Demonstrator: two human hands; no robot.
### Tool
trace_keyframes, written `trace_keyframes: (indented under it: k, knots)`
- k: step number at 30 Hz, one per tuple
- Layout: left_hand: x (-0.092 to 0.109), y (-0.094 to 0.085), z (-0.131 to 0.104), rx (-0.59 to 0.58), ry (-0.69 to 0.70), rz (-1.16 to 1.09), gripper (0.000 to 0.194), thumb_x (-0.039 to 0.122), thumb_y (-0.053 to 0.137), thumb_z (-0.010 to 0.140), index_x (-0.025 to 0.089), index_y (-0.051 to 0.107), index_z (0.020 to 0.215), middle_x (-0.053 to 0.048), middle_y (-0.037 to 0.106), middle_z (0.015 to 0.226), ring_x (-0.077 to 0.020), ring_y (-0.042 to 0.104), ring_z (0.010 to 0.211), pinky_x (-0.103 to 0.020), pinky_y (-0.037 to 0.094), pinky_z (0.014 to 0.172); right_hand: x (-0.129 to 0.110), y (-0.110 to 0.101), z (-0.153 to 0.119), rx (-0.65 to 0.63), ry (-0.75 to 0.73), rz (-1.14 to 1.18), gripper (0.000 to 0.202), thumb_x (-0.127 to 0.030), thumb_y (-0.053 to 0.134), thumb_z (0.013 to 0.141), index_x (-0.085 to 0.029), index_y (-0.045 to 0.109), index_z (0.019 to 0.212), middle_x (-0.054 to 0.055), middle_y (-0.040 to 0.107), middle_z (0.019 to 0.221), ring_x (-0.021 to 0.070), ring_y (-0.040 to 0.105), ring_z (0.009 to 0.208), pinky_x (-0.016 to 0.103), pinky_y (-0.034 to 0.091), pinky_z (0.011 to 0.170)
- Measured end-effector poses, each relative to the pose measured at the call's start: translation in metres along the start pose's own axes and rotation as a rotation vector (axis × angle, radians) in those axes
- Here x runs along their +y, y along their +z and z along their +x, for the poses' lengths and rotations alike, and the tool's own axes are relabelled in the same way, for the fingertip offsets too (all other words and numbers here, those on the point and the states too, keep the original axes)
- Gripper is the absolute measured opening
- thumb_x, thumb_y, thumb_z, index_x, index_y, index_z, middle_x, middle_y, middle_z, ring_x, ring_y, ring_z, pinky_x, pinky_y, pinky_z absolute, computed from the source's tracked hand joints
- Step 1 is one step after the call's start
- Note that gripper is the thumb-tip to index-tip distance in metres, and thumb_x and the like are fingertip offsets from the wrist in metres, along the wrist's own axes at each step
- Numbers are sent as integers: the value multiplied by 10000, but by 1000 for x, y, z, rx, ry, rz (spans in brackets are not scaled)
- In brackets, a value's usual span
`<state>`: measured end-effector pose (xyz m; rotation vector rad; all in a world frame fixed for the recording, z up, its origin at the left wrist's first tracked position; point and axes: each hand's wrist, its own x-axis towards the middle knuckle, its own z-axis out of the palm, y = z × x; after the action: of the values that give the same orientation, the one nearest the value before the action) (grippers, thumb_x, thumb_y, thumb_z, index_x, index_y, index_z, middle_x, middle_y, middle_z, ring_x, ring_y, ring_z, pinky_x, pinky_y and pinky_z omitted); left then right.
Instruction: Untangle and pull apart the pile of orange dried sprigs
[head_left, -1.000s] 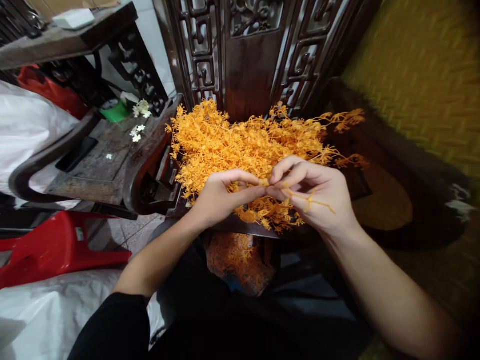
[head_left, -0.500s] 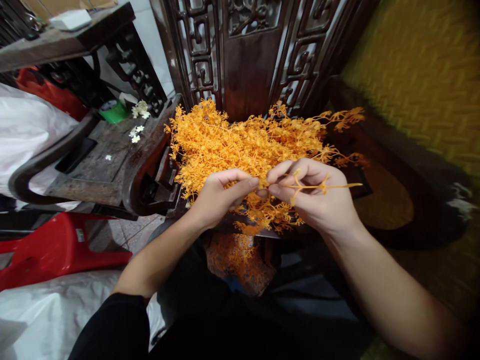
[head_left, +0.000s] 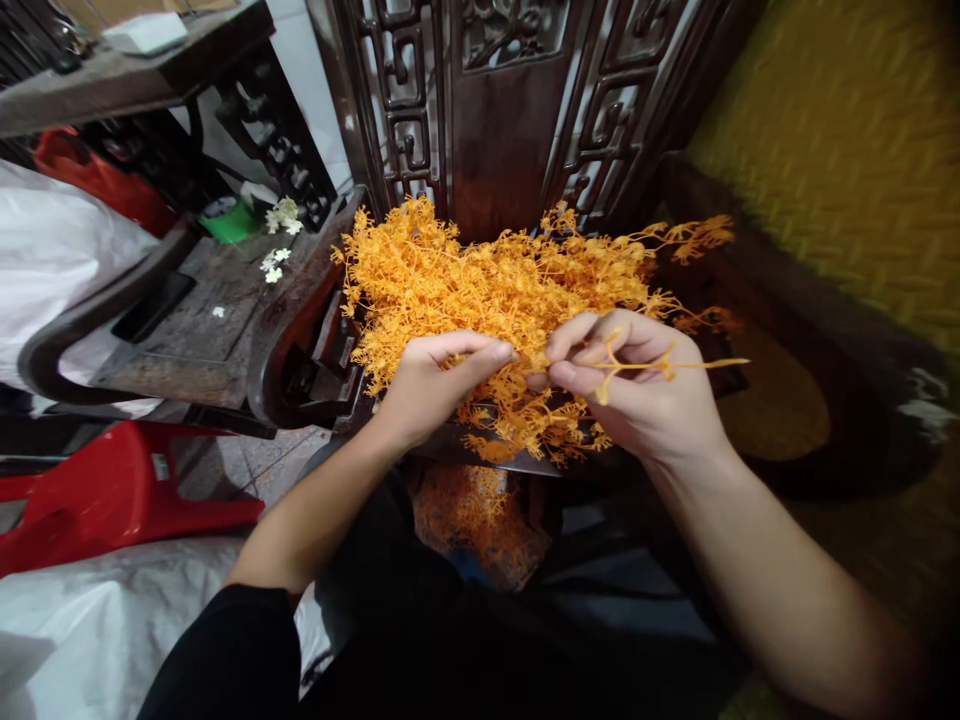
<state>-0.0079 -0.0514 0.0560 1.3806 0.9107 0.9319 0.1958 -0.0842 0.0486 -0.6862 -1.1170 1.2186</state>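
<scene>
Pinched in the right hand (head_left: 652, 390), near the left hand (head_left: 431, 388) (grip unclear), the stem (head_left: 709, 364) is orange, thin, branched.

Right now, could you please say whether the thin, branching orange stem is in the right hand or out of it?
In it: the right hand pinches the stem, its bare end pointing right.

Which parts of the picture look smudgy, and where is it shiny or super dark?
Head view: the yellow surface on the right looks smeary, and the right forearm goes soft toward the corner; head view: the carved wooden back has shiny glints; head view: the dark clothing is nearly black, while the orange pile looks bright.
</scene>
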Motion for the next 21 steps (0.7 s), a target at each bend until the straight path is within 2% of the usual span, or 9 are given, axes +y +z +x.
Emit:
trace_keyframes:
  k: [2, 3, 5, 8, 10, 14, 17, 19, 21]
  knots:
    - [0, -6, 3, 69, 67, 183, 290, 462, 775, 875, 174, 781, 842, 11, 624, 682, -89, 500, 625, -236, 398, 590, -2, -3, 2, 9, -2, 27, 260, -172, 926, 730, -194, 668, 699, 8, 715, 847, 132, 704, 664, 313, 681, 627]
    - [-1, -8, 4, 57, 57, 229, 300, 471, 770, 878, 175, 773, 828, 3, 643, 717, -92, 516, 650, -237, 409, 606, -3, -4, 3, 10, -7, 38, 267, -183, 932, 725, -199, 667, 696, 6, 708, 838, 129, 697, 654, 306, 675, 616]
    - [-2, -11, 5, -89, -78, 189, 394, 537, 761, 875, 176, 694, 731, 24, 564, 649, -77, 449, 574, -231, 347, 532, -5, -6, 4, 2, -24, 54, 273, -198, 937, 721, -208, 666, 696, 3, 696, 823, 125, 687, 635, 295, 663, 595]
    - [-2, -8, 4, -392, -384, -62, 571, 647, 792, 807, 204, 485, 618, 87, 304, 542, -48, 226, 450, -236, 141, 435, -4, -6, 3, -16, -39, 50, 261, -203, 927, 732, -216, 667, 706, 0, 684, 817, 124, 680, 627, 283, 642, 568]
    - [-1, -4, 1, -457, -438, -149, 565, 634, 837, 765, 204, 494, 635, 97, 274, 547, -40, 200, 445, -239, 99, 435, -2, -5, 2, -28, -42, 31, 252, -197, 914, 745, -216, 665, 709, 2, 680, 824, 127, 680, 635, 278, 622, 552]
    - [0, 2, -2, -304, -261, -51, 352, 503, 861, 792, 172, 750, 839, 74, 403, 576, -38, 283, 479, -231, 149, 446, 1, -5, 0, -52, -66, -9, 239, -164, 878, 778, -209, 648, 730, 4, 677, 843, 116, 646, 599, 271, 556, 517]
    - [-3, 2, -1, -145, -184, -130, 341, 464, 824, 836, 177, 801, 1020, 80, 407, 563, -39, 280, 472, -228, 160, 450, 2, -6, 0, -21, -111, -121, 208, -149, 846, 813, -207, 652, 768, 12, 673, 849, 109, 605, 638, 250, 482, 527]
    - [-2, 3, 1, -53, -165, -221, 306, 443, 816, 842, 160, 777, 954, 88, 374, 551, -35, 258, 465, -223, 145, 454, 1, -5, -1, -4, -126, -276, 178, -157, 825, 841, -204, 662, 788, 25, 678, 854, 126, 610, 720, 256, 470, 586]
    - [0, 3, 2, 14, -153, -302, 300, 420, 820, 840, 150, 694, 806, 101, 318, 543, -26, 218, 460, -215, 134, 455, -1, -2, -2, -13, -111, -438, 153, -180, 812, 859, -201, 671, 804, 33, 682, 867, 131, 599, 735, 267, 453, 607]
